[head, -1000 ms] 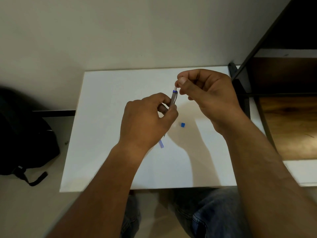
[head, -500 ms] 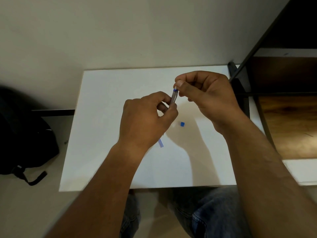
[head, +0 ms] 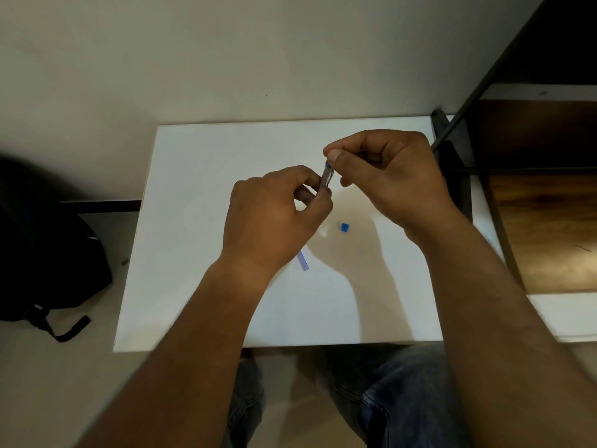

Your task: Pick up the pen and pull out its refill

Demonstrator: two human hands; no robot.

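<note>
The left hand (head: 274,218) grips the pen (head: 326,176) near-upright, its upper end tipped toward the table's (head: 193,189) far edge, where the right hand (head: 384,176) pinches it.

White table top (head: 200,221), plain, no pattern; the pen barrel (head: 326,177) shows grey and see-through with a blue tip at its upper end; a small blue cap (head: 345,227) lies on the white, a pale blue tube (head: 303,261) too; black backpack (head: 48,253) at left; faded blue jeans (head: 397,399) below; brown wood-grain shelf (head: 549,227) at right
</note>
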